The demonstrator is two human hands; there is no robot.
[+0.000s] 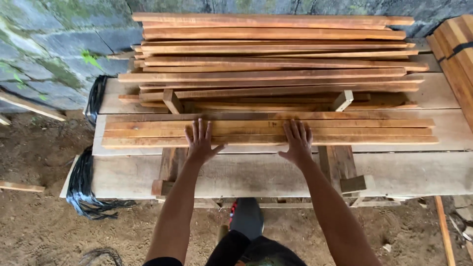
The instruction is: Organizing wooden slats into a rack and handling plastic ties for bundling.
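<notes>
Both of my hands lie flat, fingers spread, on a low row of long reddish-brown wooden slats point(364, 131) at the near side of a plank workbench point(409, 175). My left hand point(200, 143) presses on the slats left of the middle. About a forearm's width to its right, my right hand point(297, 143) rests on the same slats. Neither hand grips anything. Behind this row rises a taller stack of similar slats point(276, 61), laid lengthwise on short cross pieces.
A grey block wall point(54, 54) with green growth stands behind the bench. Black strapping bundles point(84, 187) hang at the bench's left end. More boards point(456, 54) lean at the far right. Bare dirt ground point(34, 231) surrounds the bench, with loose sticks on it.
</notes>
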